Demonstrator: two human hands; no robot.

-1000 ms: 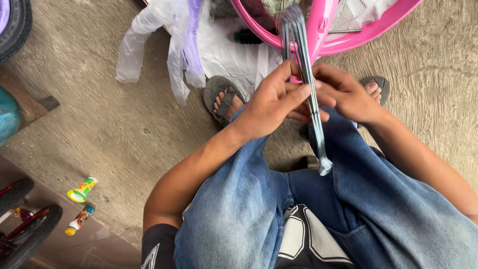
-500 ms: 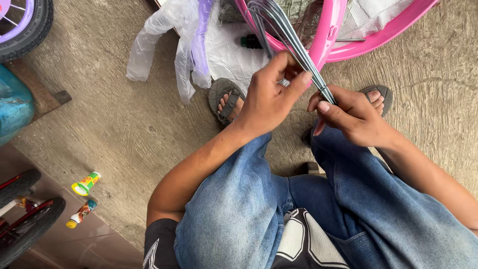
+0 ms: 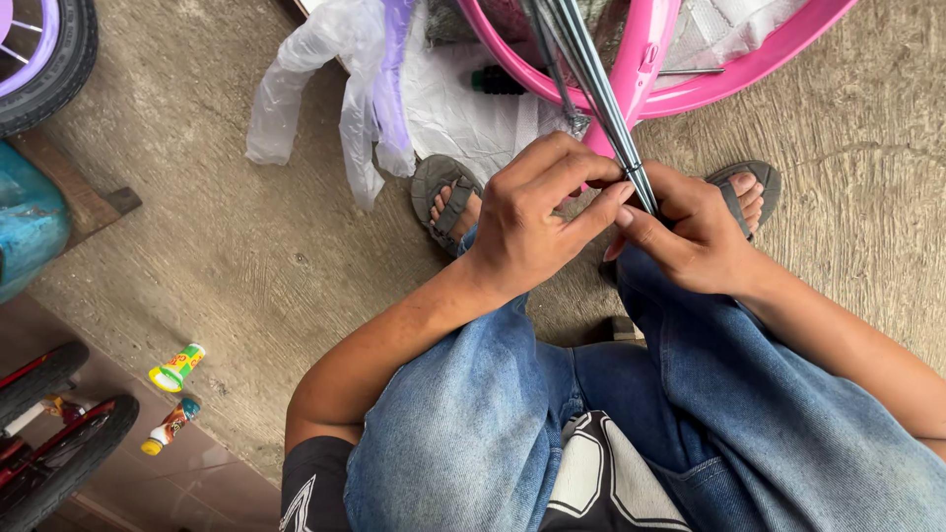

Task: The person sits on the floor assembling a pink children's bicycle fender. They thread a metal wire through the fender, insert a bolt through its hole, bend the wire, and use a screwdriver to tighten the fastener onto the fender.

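I sit over my knees in blue jeans, both hands raised in front of me. My left hand (image 3: 537,222) and my right hand (image 3: 695,232) together pinch the lower end of a bundle of thin grey metal rods (image 3: 591,74). The rods slant up and to the left, crossing in front of a pink bicycle frame (image 3: 645,69). The fingertips of both hands meet around the rods' end, which is hidden inside the grip. My feet in grey sandals (image 3: 448,197) rest on the concrete below the frame.
Crumpled clear and purple plastic wrapping (image 3: 345,89) lies on the ground to the left of the frame. A purple-rimmed wheel (image 3: 44,54) is at the top left, a teal object (image 3: 25,227) below it. Two small bottles (image 3: 172,394) and a red bicycle's wheels (image 3: 49,443) sit at the bottom left.
The rods have slid upward through my hands. A second ago their lower end hung below my hands over my knee; now both hands pinch that end.
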